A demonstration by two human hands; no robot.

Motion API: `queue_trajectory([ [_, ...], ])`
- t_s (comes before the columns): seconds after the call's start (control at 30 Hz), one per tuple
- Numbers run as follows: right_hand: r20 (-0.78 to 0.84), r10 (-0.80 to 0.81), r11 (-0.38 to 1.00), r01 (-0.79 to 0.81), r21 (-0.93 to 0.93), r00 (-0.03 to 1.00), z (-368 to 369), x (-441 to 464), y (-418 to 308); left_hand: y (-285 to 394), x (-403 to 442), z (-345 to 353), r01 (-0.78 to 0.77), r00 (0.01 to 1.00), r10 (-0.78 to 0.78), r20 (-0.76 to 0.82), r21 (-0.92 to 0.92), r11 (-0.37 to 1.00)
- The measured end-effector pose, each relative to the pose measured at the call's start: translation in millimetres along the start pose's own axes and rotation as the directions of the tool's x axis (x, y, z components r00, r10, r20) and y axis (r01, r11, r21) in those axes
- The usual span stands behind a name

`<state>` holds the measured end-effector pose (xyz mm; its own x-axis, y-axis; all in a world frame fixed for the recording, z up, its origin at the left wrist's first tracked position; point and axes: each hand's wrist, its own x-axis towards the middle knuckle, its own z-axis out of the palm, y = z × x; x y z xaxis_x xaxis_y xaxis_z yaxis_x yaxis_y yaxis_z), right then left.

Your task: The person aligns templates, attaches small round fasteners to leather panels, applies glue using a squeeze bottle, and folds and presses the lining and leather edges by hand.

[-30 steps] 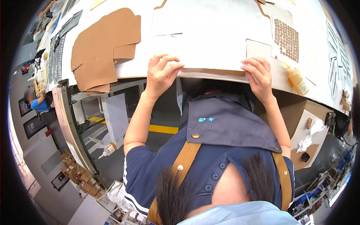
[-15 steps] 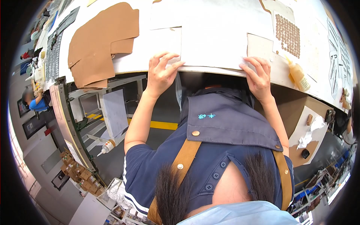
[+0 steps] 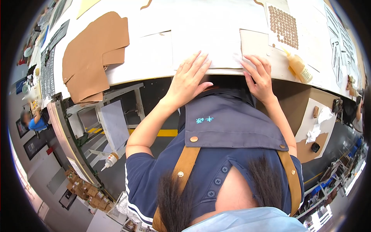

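My left hand (image 3: 190,79) lies at the table's front edge with its fingers stretched out and thumb apart, fingertips on the near left part of a white sheet (image 3: 208,34). Nothing is held in it. My right hand (image 3: 259,75) rests at the sheet's near right corner, fingers spread and slightly bent, fingertips touching the sheet. To its right, a pale rectangular piece (image 3: 255,42) lies on the white table (image 3: 135,69). The sheet's near edge runs along the table edge between both hands.
Brown cut pieces (image 3: 94,54) lie at the left. At the right are a card of small brown discs (image 3: 284,27) and a yellow glue bottle (image 3: 299,68). Another bottle (image 3: 110,160) hangs lower left. A person in blue (image 3: 36,120) is at far left.
My left hand has opened from a bent-finger hold on the edge and lies flatter, nearer my right hand. The brown strip seen earlier at the sheet's near edge no longer shows. The view has shifted.
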<state>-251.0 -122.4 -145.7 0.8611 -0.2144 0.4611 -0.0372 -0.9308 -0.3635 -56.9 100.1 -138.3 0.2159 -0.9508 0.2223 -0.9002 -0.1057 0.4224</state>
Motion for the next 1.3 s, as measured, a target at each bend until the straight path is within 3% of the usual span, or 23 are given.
queue_trajectory([
  [0.13, -0.035, 0.031, 1.0, -0.031, 0.004, 0.999, 1, -2, 3, 5, 26, 5, -0.029, 0.997, 0.029, 0.065, -0.005, 1.0],
  [0.43, -0.121, 0.113, 0.993, -0.114, -0.008, 0.986, -3, -8, 13, -9, 102, 40, 0.002, 1.0, -0.002, -0.005, 0.118, 0.993],
  [0.53, -0.136, 0.141, 0.99, -0.141, 0.005, 0.981, -2, -10, 18, -9, 105, 46, 0.03, 0.994, -0.046, 0.101, 0.155, 0.987],
  [0.73, -0.135, 0.155, 0.988, -0.152, 0.031, 0.979, 0, -6, 20, 2, 102, 47, -0.04, 0.989, 0.013, 0.145, 0.185, 0.982],
  [0.83, -0.145, 0.156, 0.988, -0.152, 0.036, 0.977, 0, -1, 20, 3, 103, 52, -0.065, 0.994, 0.046, 0.097, 0.207, 0.976],
  [0.93, -0.163, 0.165, 0.986, -0.161, 0.037, 0.973, 1, -1, 20, -2, 107, 56, 0.047, 0.999, -0.047, -0.006, -0.028, 0.999],
  [1.13, -0.161, 0.176, 0.984, -0.173, 0.03, 0.971, 4, -4, 21, 0, 115, 59, 0.016, 0.998, -0.008, -0.068, 0.126, 0.992],
  [1.3, -0.176, 0.172, 0.985, -0.172, 0.016, 0.969, 7, -5, 20, 2, 114, 58, 0.016, 0.999, -0.01, -0.047, 0.117, 0.993],
])
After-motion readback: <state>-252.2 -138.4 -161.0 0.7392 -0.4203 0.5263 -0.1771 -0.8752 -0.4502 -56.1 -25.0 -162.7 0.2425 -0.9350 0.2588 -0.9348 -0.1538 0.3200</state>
